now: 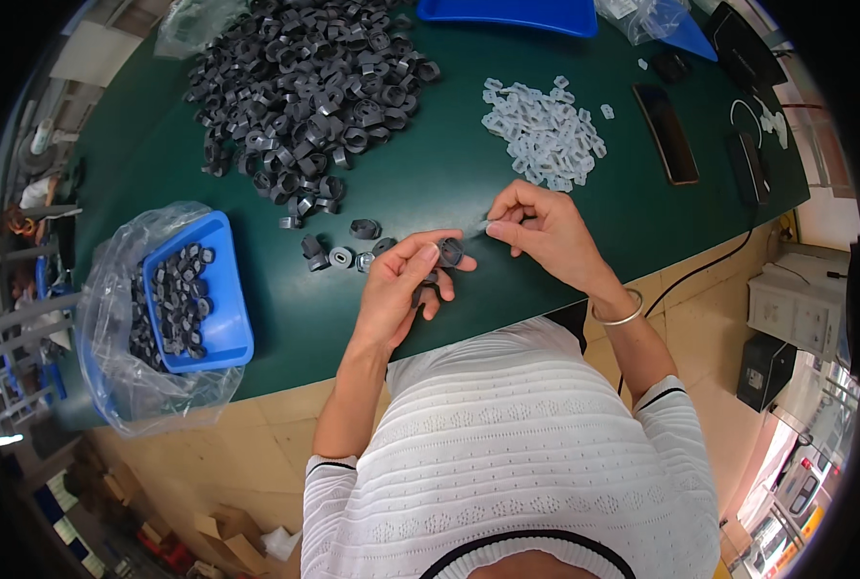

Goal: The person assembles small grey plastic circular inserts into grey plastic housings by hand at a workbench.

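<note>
Near the table's front edge, my left hand (pixel 396 289) is closed around a dark grey plastic ring (pixel 451 253), held between thumb and fingertips. Further dark pieces sit lower in the same hand, partly hidden by the fingers. To its right, my right hand (pixel 541 232) pinches a small translucent plastic piece (pixel 481 228) just beside the ring; the two look apart. Several loose parts lie left of my left hand, among them dark rings (pixel 363 229) and a pale round piece (pixel 341 258). A pile of translucent pieces (pixel 546 130) lies beyond my right hand.
A large heap of dark grey rings (pixel 305 87) covers the far left. At left, a blue tray (pixel 242 318) with dark parts rests in a clear plastic bag (pixel 111 318). A phone (pixel 665 133) and a black cable (pixel 705 270) are at right; another blue tray (pixel 512 14) is at the back.
</note>
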The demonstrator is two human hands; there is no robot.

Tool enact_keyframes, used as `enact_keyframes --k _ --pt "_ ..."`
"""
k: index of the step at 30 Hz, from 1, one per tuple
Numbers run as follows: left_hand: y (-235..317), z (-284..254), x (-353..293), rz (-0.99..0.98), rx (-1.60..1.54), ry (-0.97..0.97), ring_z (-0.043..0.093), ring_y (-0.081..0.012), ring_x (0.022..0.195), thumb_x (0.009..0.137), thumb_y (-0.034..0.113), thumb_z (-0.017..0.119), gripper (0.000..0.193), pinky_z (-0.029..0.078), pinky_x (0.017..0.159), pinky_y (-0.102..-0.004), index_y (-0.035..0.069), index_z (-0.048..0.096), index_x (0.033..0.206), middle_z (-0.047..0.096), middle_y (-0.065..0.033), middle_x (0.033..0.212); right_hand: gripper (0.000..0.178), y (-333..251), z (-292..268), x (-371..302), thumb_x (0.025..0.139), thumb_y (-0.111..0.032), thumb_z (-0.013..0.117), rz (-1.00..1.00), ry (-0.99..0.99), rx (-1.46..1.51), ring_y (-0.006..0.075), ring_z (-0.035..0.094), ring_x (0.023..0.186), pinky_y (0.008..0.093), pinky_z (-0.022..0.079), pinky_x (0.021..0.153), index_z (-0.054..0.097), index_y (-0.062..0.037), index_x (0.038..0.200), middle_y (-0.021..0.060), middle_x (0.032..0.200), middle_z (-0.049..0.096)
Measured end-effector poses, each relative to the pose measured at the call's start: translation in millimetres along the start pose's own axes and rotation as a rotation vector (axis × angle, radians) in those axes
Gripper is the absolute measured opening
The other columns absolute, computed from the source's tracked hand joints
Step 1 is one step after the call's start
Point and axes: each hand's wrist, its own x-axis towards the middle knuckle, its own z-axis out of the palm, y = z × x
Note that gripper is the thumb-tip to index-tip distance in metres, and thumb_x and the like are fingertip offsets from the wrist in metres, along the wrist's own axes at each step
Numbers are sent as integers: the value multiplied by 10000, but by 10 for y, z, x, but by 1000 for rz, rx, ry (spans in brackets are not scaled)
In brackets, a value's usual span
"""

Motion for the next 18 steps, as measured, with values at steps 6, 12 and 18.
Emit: enact_keyframes --k 6,12,18 --pt "-103 143 31 75 -31 97 615 -108 653 972 92 513 275 458 444 -183 -16 529 1224 672 -139 1045 90 49 259 -124 897 -88 664 122 120 781 80 580 694 210 469 565 626 -7 909 49 843 644" --pt "-255 224 82 70 -131 142 644 -116 774 947 61 550 281 493 514 -195 -18 544 1216 662 -100 1029 106 63 378 -182 879 -102 685 178 241 613 70 581 668 195 442 566 635 -9 878 46 813 659" --pt "-281 353 96 94 -128 232 664 -140 923 938 68 595 314 553 615 -193 -3 570 1243 662 -71 1023 92 30 424 -179 860 -78 693 79 315 549 54 568 670 202 444 593 643 -5 885 26 774 656"
